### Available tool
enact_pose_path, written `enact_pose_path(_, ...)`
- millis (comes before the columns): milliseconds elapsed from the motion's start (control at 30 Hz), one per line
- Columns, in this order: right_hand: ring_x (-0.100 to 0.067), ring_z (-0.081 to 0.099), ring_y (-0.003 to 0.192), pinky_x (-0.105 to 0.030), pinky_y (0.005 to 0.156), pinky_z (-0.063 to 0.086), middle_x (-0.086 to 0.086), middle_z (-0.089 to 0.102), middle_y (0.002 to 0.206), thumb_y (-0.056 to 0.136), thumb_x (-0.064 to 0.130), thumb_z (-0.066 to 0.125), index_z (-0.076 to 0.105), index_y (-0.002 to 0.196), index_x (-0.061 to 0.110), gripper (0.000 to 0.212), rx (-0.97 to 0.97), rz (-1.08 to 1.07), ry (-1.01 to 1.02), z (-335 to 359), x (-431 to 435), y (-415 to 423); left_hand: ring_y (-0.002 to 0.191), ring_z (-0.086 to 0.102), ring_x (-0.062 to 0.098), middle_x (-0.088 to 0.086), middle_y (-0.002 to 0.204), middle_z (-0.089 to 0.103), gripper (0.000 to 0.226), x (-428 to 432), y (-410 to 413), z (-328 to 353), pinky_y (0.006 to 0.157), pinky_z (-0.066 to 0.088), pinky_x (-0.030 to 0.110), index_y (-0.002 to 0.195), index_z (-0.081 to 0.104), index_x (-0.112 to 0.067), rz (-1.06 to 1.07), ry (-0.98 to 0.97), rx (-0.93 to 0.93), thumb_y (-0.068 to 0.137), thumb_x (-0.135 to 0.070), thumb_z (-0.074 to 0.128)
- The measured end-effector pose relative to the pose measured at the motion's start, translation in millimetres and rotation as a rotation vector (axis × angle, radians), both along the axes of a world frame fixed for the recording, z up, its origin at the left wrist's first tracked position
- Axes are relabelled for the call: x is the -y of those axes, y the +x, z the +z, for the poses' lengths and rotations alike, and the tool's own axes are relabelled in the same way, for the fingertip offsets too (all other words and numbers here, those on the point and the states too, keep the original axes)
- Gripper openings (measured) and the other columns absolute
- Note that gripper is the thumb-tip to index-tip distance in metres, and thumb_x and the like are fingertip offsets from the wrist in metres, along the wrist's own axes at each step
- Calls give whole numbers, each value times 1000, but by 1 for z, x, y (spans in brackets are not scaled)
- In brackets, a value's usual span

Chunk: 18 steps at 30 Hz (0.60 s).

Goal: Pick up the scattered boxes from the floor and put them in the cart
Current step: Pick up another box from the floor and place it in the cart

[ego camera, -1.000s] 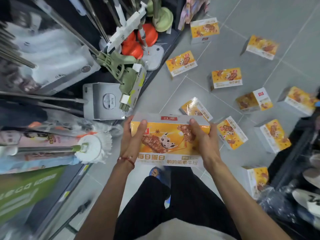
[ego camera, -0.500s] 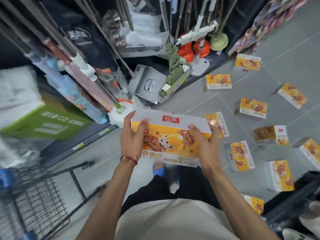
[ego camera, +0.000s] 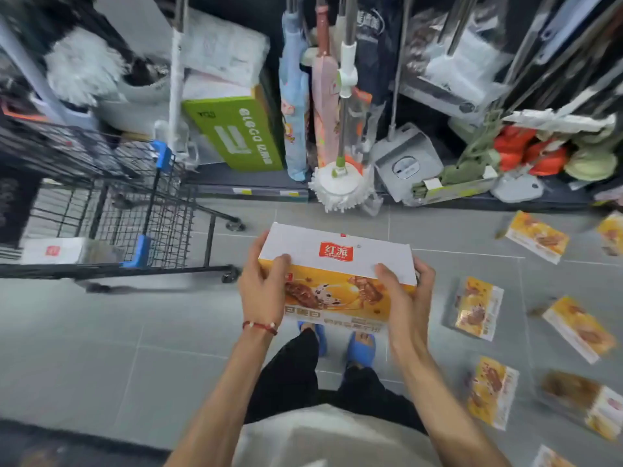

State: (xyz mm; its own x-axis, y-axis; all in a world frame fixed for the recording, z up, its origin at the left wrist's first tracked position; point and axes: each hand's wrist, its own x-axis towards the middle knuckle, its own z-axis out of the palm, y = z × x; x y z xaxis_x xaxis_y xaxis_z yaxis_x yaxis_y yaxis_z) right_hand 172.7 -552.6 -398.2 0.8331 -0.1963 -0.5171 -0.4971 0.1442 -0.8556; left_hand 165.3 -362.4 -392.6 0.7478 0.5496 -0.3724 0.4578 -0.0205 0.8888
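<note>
Box (ego camera: 337, 278), orange with a white top face and a red logo, is held level at mid-frame above the person's feet, clear of the floor (ego camera: 101, 348). In the head view the left hand (ego camera: 261, 291) grips its left end, thumb on the near edge of the white face and fingers curled round the far side. The right hand (ego camera: 404, 298) clasps the right end the same way, so both hands are closed round this one load. The cart (ego camera: 161, 210) stands to the left, near but apart from the box, its wire basket open at the top. The step in hand looks like the carry across. It is best done by keeping the box flat, swinging it left over the cart's rim rather than into the mesh, lowering it until it rests, and only then loosening the fingers. Low in the cart, behind the mesh, lies a white-faced box (ego camera: 52, 252) with a red mark, seemingly the same kind, so setting the new one beside it would save room. By count: one box held, one apparently in the cart, and seven floor boxes (ego camera: 477, 306) scattered to the right, two of them cut by the frame edge. There is one cart and there are two hands.
</note>
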Motion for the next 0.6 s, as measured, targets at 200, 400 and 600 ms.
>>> enact_pose_path(200, -19, 73, 109, -49, 97, 59, 4, 70, 129, 80, 40, 77, 45, 133, 38, 61, -7, 260, 21, 3, -56, -35, 66, 61, 16, 2, 76, 67, 49, -54, -77, 11, 61, 53, 31, 128, 59, -41, 211, 73, 29, 81, -28, 56)
enact_pose_path(400, -17, 70, 113, -45, 95, 59, 10, 67, 130, 79, 44, 77, 45, 135, 39, 65, 66, 453, -43, 13, -141, -69, 66, 64, 18, 2, 71, 65, 49, -130, -149, 15, 66, 57, 40, 130, 56, -42, 350, 101, 40, 82, -33, 56)
enact_pose_path(600, -16, 68, 114, -30, 84, 54, 11, 64, 131, 90, 33, 78, 44, 139, 37, 59, 130, 546, -42, 19, -248, -110, 72, 73, 14, -1, 79, 74, 45, -229, -213, 15, 70, 62, 41, 131, 50, -45, 398, 153, 69, 88, -38, 57)
